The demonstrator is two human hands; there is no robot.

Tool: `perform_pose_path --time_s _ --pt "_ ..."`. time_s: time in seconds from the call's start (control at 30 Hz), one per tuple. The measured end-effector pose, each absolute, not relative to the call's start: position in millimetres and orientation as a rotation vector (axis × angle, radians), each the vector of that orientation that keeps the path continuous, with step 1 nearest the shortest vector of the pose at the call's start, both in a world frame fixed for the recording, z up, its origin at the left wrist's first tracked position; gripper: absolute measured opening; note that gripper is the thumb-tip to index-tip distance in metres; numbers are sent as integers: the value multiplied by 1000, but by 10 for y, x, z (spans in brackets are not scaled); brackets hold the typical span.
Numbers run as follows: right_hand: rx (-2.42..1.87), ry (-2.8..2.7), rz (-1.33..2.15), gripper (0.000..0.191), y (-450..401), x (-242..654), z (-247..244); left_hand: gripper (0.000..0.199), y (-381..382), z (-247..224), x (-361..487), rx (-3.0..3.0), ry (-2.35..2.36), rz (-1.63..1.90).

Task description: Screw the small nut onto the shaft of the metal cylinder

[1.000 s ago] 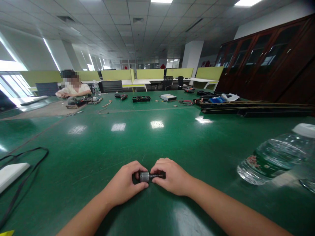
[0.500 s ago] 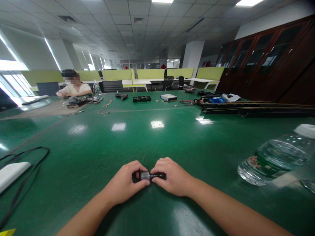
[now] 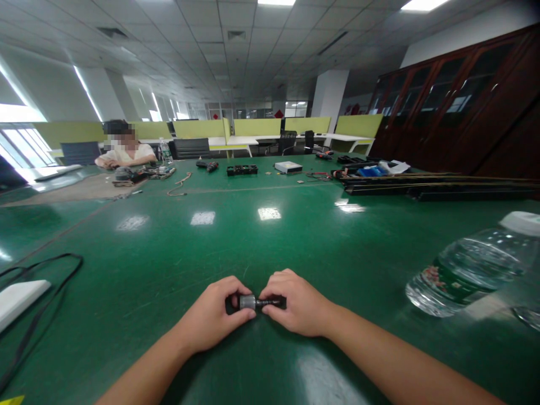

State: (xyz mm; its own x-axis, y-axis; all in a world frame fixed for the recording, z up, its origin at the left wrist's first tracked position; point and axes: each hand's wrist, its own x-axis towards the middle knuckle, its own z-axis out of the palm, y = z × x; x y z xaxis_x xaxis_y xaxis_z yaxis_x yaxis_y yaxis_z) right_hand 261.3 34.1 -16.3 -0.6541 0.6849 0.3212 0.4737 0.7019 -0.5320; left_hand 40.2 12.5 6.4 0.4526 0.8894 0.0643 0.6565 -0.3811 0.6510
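Note:
Close to the table's near edge, my left hand [image 3: 219,308] grips a small tool with a silver metal collar [image 3: 247,302] and a dark end. The collar shows between my left thumb and fingertips. My right hand [image 3: 294,304] pinches a thin dark shaft [image 3: 268,302] that lines up with the collar. The two hands face each other with a small gap between the fingertips. The dark end inside my left hand is partly hidden by the fingers.
A clear water bottle [image 3: 468,270] stands on the green table [image 3: 219,242] at right. At left lie a white object [image 3: 21,301] and a black cable [image 3: 54,287]. Farther back are a drill [image 3: 207,165], a white box [image 3: 288,167], black metal strips [image 3: 379,185] and a seated person [image 3: 126,149].
My fingertips are slightly farther apart, and a little more of the dark shaft shows between the collar and my right fingers. The view has shifted very slightly.

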Motion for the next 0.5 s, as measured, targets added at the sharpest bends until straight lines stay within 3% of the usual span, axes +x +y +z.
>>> perform_pose_path --time_s 0.5 --pt "-906 -2390 552 9 372 2646 -159 18 121 48 381 2148 1274 563"
